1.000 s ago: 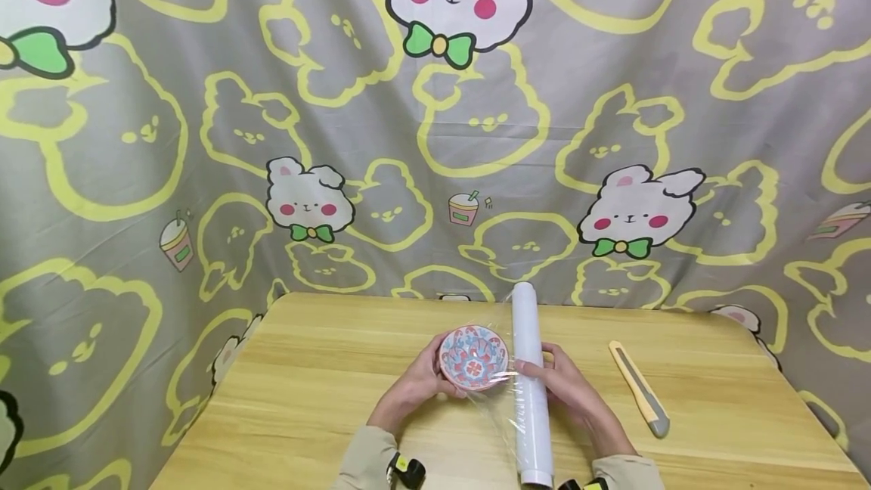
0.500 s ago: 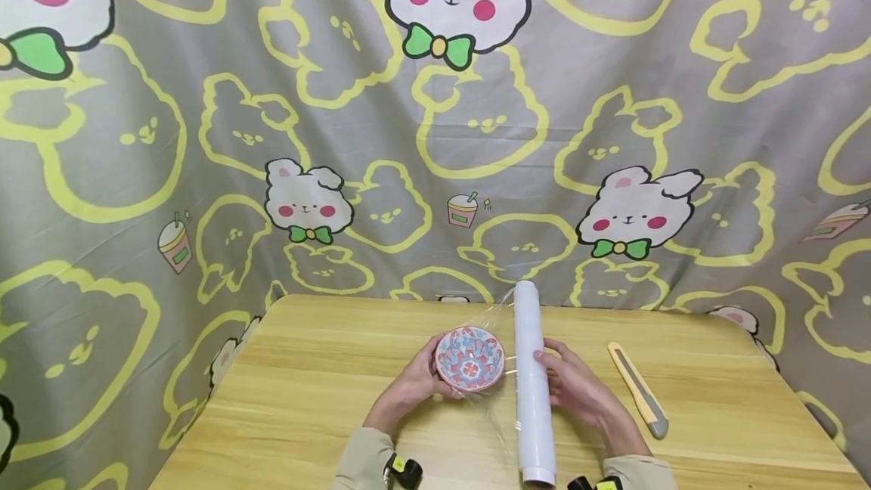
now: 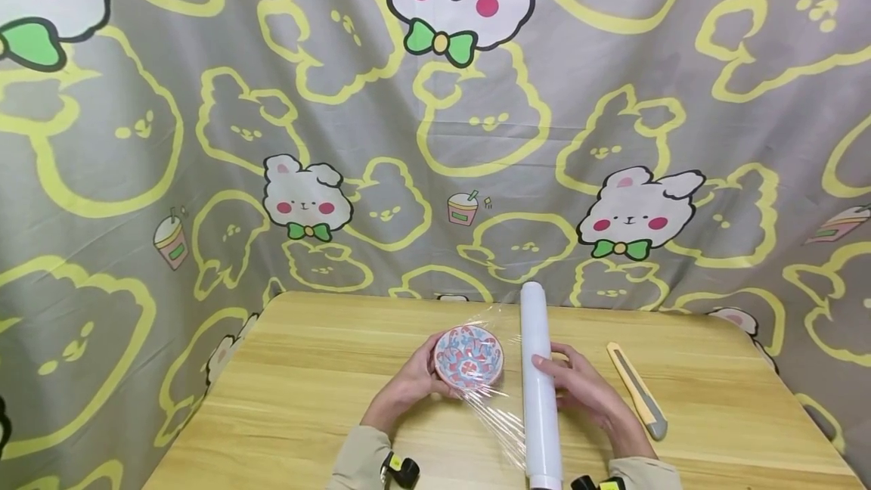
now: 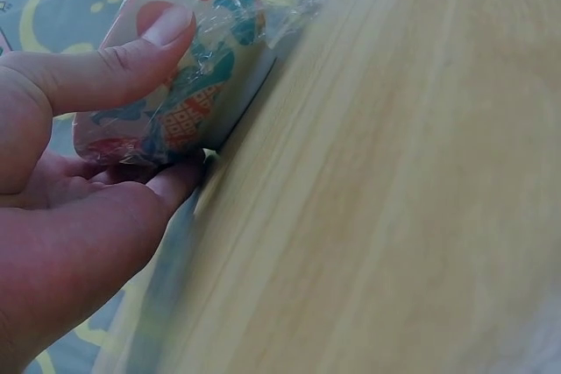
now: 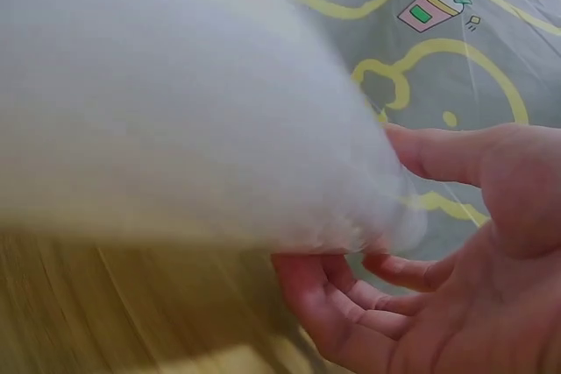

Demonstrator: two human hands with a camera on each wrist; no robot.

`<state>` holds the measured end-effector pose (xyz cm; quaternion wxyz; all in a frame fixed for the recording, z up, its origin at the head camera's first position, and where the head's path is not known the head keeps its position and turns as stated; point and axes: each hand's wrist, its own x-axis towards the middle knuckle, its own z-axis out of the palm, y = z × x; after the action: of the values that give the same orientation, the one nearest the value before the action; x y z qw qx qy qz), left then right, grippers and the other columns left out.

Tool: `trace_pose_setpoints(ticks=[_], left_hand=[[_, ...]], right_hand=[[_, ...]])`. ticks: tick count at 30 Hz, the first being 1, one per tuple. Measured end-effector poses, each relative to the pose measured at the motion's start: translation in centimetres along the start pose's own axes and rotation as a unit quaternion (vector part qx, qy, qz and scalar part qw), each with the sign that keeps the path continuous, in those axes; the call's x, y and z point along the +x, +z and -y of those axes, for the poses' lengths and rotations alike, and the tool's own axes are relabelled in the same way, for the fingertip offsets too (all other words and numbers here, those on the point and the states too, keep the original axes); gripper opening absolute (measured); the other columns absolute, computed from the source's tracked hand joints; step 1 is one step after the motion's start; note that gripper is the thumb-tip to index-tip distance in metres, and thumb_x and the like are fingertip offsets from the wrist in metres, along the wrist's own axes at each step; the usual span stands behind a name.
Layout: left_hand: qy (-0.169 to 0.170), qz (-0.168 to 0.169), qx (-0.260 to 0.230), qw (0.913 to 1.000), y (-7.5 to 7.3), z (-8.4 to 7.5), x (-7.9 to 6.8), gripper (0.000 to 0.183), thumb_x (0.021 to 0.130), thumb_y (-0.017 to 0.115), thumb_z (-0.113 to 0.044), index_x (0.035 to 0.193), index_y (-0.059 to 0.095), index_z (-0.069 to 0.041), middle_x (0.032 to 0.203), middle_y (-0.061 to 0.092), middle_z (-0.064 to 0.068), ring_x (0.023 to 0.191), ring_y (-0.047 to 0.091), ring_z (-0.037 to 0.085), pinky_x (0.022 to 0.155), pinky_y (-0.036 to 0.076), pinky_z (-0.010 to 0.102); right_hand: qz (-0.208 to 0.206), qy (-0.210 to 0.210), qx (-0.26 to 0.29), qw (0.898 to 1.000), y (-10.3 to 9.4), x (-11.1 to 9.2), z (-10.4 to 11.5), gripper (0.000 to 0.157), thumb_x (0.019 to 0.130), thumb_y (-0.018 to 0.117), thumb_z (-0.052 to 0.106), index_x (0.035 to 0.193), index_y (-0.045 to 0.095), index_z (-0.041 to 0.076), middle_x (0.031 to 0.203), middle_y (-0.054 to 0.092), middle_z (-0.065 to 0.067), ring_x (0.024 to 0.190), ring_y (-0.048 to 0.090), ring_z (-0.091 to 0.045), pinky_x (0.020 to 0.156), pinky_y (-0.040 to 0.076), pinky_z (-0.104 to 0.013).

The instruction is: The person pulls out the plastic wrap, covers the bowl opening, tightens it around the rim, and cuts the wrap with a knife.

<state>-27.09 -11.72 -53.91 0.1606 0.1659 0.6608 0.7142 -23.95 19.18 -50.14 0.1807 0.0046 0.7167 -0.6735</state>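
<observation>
Head view: bright, even, soft light; table's (image 3: 327,354) far edge crisp, pale sheen well in from it. Soft shading in curtain (image 3: 370,123) folds. White glare streaks on film (image 3: 497,418), small glints on bowl (image 3: 469,356). L wrist cam: dimmer, hazy, table grain smeared. R wrist cam: roll (image 5: 175,111) v. blurry, nearly blown out up top; table under it dim w/ paler patch.

A plain beige left sleeve (image 3: 359,458) is worn toward the left edge of the tabletop (image 3: 286,369), a matching right sleeve (image 3: 645,472) toward its right edge. Each is paired with a black wrist camera (image 3: 407,472) marked by a yellow patch (image 3: 395,463).
</observation>
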Motion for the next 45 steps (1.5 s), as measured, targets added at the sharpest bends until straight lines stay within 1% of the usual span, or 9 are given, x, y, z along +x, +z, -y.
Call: trace_pose_setpoints(ticks=[5, 8, 11, 16, 20, 26, 32, 41, 45], left_hand=[[-0.004, -0.001, -0.001, 1.0000, 0.1, -0.1, 0.0, 0.107, 0.062, 0.071, 0.034, 0.156, 0.027, 0.005, 0.156, 0.036, 0.028, 0.142, 0.039, 0.043, 0.106, 0.051, 0.040], [-0.004, 0.002, -0.007, 1.0000, 0.1, -0.1, 0.0, 0.107, 0.062, 0.068, 0.035, 0.156, 0.026, 0.006, 0.156, 0.036, 0.029, 0.140, 0.040, 0.044, 0.106, 0.050, 0.040], [-0.004, 0.001, -0.005, 1.0000, 0.0, -0.2, 0.0, 0.107, 0.062, 0.068, 0.034, 0.155, 0.025, 0.007, 0.155, 0.037, 0.030, 0.141, 0.040, 0.045, 0.110, 0.046, 0.038], [-0.004, -0.001, -0.004, 1.0000, 0.0, -0.3, 0.0, 0.108, 0.061, 0.069, 0.034, 0.155, 0.024, 0.007, 0.155, 0.036, 0.030, 0.141, 0.039, 0.045, 0.110, 0.047, 0.037], [-0.006, -0.001, -0.002, 1.0000, -0.1, -0.2, 0.0, 0.108, 0.061, 0.067, 0.034, 0.156, 0.023, 0.007, 0.154, 0.038, 0.032, 0.138, 0.043, 0.045, 0.109, 0.048, 0.037], [-0.009, 0.003, -0.012, 0.9999, -0.2, 0.0, 0.1, 0.108, 0.061, 0.066, 0.035, 0.156, 0.022, 0.008, 0.154, 0.036, 0.032, 0.137, 0.045, 0.045, 0.107, 0.049, 0.038], [-0.010, 0.003, -0.011, 0.9999, -0.4, 0.1, 0.1, 0.109, 0.061, 0.067, 0.034, 0.156, 0.023, 0.007, 0.155, 0.036, 0.032, 0.138, 0.044, 0.045, 0.110, 0.047, 0.038], [-0.004, 0.001, 0.000, 1.0000, -0.4, -0.1, 0.0, 0.109, 0.059, 0.070, 0.033, 0.155, 0.025, 0.008, 0.155, 0.036, 0.031, 0.141, 0.039, 0.046, 0.112, 0.045, 0.039], [-0.007, 0.003, -0.004, 1.0000, -0.4, -0.2, 0.1, 0.109, 0.060, 0.069, 0.033, 0.155, 0.024, 0.007, 0.155, 0.035, 0.032, 0.141, 0.039, 0.046, 0.111, 0.046, 0.039]], right_hand=[[-0.059, 0.011, -0.049, 0.997, 0.4, -0.2, 0.0, 0.076, 0.099, 0.067, 0.036, 0.148, 0.030, -0.010, 0.111, 0.062, -0.023, 0.087, 0.069, -0.027, 0.071, 0.062, -0.043], [-0.074, 0.010, -0.072, 0.995, 0.6, -0.3, 0.1, 0.072, 0.099, 0.068, 0.034, 0.146, 0.034, -0.009, 0.107, 0.061, -0.021, 0.085, 0.069, -0.027, 0.069, 0.062, -0.044], [-0.081, 0.006, -0.083, 0.993, 0.6, -0.3, 0.0, 0.072, 0.098, 0.069, 0.033, 0.145, 0.034, -0.008, 0.106, 0.061, -0.021, 0.085, 0.068, -0.027, 0.067, 0.062, -0.045], [-0.094, 0.002, -0.105, 0.990, 0.6, -0.3, -0.1, 0.071, 0.097, 0.070, 0.033, 0.143, 0.035, -0.009, 0.108, 0.062, -0.022, 0.085, 0.067, -0.026, 0.065, 0.062, -0.044], [-0.103, -0.003, -0.119, 0.988, 0.8, -0.2, -0.2, 0.072, 0.097, 0.071, 0.031, 0.143, 0.034, -0.010, 0.108, 0.063, -0.023, 0.083, 0.067, -0.025, 0.064, 0.062, -0.044], [-0.112, -0.006, -0.134, 0.985, 1.0, -0.2, -0.1, 0.068, 0.098, 0.070, 0.031, 0.140, 0.036, -0.010, 0.103, 0.062, -0.021, 0.082, 0.065, -0.026, 0.063, 0.061, -0.044], [-0.119, -0.013, -0.145, 0.982, 1.2, -0.4, 0.0, 0.062, 0.098, 0.069, 0.029, 0.137, 0.040, -0.010, 0.102, 0.055, -0.019, 0.083, 0.061, -0.026, 0.062, 0.060, -0.040], [-0.141, -0.015, -0.197, 0.970, 1.5, -0.2, -0.3, 0.061, 0.095, 0.073, 0.030, 0.130, 0.047, -0.012, 0.092, 0.052, -0.014, 0.074, 0.056, -0.023, 0.051, 0.053, -0.036], [-0.137, -0.011, -0.195, 0.971, 1.4, -0.3, -0.1, 0.062, 0.095, 0.073, 0.030, 0.131, 0.046, -0.013, 0.095, 0.055, -0.016, 0.076, 0.059, -0.024, 0.054, 0.056, -0.037]])
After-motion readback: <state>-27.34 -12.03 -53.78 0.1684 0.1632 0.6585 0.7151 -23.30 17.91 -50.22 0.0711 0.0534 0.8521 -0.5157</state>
